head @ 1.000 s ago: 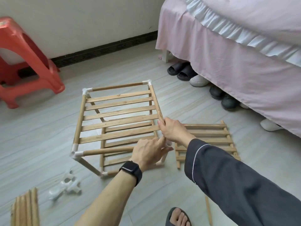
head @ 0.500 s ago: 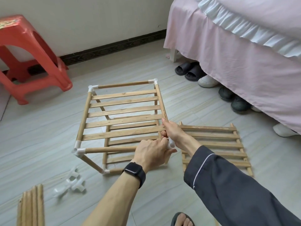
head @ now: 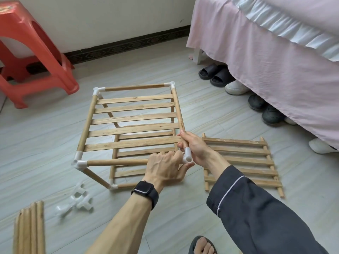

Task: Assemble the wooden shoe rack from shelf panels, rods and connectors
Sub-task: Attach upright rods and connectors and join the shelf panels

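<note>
A partly built wooden shoe rack (head: 132, 129) stands on the floor, two slatted shelves joined by rods and white corner connectors. At its near right corner sits a white connector (head: 188, 157). My left hand (head: 165, 166), with a black watch on the wrist, grips the right end of the front rod (head: 113, 162) beside that connector. My right hand (head: 196, 148) grips the right side rod (head: 178, 114) just above the same connector. The corner's lower part is hidden behind my hands.
A spare slatted shelf panel (head: 242, 162) lies on the floor to the right. Loose white connectors (head: 77, 202) and a bundle of rods (head: 29, 230) lie at the lower left. A red plastic stool (head: 34, 52) stands far left; bed (head: 275, 61) with shoes (head: 214, 74) underneath at right.
The view has shifted slightly, so the rack sits a bit further right and higher. Both hands stay at the near right corner; the white connector there now shows more clearly between them.
</note>
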Motion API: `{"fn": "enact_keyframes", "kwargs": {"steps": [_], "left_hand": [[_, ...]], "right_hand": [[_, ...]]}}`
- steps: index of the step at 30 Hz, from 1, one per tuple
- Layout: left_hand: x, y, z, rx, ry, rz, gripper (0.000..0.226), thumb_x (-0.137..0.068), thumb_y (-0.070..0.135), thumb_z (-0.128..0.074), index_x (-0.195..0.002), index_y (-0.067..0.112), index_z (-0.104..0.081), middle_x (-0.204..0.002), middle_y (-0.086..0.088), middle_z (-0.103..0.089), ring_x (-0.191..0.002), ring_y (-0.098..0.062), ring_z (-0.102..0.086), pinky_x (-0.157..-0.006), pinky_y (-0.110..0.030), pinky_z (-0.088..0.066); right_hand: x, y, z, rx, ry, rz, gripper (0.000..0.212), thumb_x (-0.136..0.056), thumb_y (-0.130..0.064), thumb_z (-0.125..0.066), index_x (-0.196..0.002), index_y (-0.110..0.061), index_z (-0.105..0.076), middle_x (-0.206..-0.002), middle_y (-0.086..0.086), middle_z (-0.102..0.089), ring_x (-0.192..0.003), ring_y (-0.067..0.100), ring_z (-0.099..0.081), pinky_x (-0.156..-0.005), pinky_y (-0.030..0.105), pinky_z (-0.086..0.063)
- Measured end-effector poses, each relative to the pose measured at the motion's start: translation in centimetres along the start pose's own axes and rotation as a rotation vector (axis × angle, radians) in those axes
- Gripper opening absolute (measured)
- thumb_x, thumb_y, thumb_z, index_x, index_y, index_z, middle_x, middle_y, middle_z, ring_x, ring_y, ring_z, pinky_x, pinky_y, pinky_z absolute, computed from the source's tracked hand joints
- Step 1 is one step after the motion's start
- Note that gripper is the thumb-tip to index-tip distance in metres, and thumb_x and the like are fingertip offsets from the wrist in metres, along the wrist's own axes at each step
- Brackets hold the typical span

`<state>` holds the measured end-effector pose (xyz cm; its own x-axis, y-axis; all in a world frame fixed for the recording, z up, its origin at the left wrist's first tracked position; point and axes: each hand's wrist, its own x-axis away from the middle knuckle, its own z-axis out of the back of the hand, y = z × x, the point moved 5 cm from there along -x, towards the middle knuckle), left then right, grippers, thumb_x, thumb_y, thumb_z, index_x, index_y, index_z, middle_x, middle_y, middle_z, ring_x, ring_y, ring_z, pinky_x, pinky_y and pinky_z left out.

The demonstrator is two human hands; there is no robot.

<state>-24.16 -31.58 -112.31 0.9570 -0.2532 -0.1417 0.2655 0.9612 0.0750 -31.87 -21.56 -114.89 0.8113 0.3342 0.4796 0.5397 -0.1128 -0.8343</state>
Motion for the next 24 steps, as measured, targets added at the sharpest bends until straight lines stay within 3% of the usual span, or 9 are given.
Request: {"fn": "enact_keyframes", "kwargs": {"steps": [4,10,14,19,24], "left_hand": [[-0.4,-0.8,0.8,-0.002,0.047,-0.009,0.056,-0.089,0.076,-0.012,-0.079,0.025,-0.035,-0.077,0.002,-0.068,-0.068,-0.028,-0.067,-0.053,-0.030,-0.027],[0.0,-2.2,1.7,0.003,0.120,-0.075,0.048,-0.092,0.072,-0.030,-0.078,0.026,-0.031,-0.061,0.003,-0.063,-0.051,-0.025,-0.062,-0.047,-0.026,-0.024],[0.6,-3.2,1.7,-0.036,0.128,-0.090,0.061,-0.090,0.077,-0.027,-0.070,0.023,-0.048,-0.060,0.005,-0.061,-0.055,-0.024,-0.062,-0.048,-0.026,-0.026],[-0.1,-4.0,1.7,-0.046,0.101,-0.111,0.061,-0.087,0.080,-0.014,-0.075,0.026,-0.037,-0.070,0.003,-0.063,-0.062,-0.026,-0.064,-0.053,-0.030,-0.025],[-0.7,-4.7,1.9,-0.099,0.134,-0.102,0.066,-0.089,0.079,-0.018,-0.080,0.024,-0.054,-0.071,0.003,-0.065,-0.067,-0.025,-0.065,-0.060,-0.032,-0.028]], "right_hand": [[0.1,-0.8,-0.5,0.000,-0.053,0.002,0.025,-0.106,-0.036,-0.051,-0.106,-0.012,-0.059,-0.070,0.000,-0.055,-0.068,0.010,-0.053,-0.067,0.025,-0.045],[0.5,-1.2,-1.7,0.102,-0.051,0.011,0.024,-0.105,-0.038,-0.052,-0.110,-0.016,-0.059,-0.075,0.000,-0.062,-0.069,0.012,-0.054,-0.067,0.028,-0.043],[0.9,-0.5,-2.0,0.099,-0.073,0.029,0.026,-0.105,-0.038,-0.052,-0.114,-0.014,-0.055,-0.074,-0.001,-0.062,-0.065,0.011,-0.055,-0.064,0.028,-0.044],[0.2,-0.5,-2.4,0.072,-0.019,0.055,0.027,-0.105,-0.037,-0.053,-0.115,-0.013,-0.056,-0.068,-0.005,-0.057,-0.064,0.008,-0.054,-0.061,0.025,-0.045],[-0.3,-1.3,-2.8,0.083,-0.046,0.040,0.027,-0.106,-0.036,-0.052,-0.115,-0.011,-0.052,-0.063,-0.003,-0.057,-0.060,0.009,-0.059,-0.059,0.027,-0.048]]}}
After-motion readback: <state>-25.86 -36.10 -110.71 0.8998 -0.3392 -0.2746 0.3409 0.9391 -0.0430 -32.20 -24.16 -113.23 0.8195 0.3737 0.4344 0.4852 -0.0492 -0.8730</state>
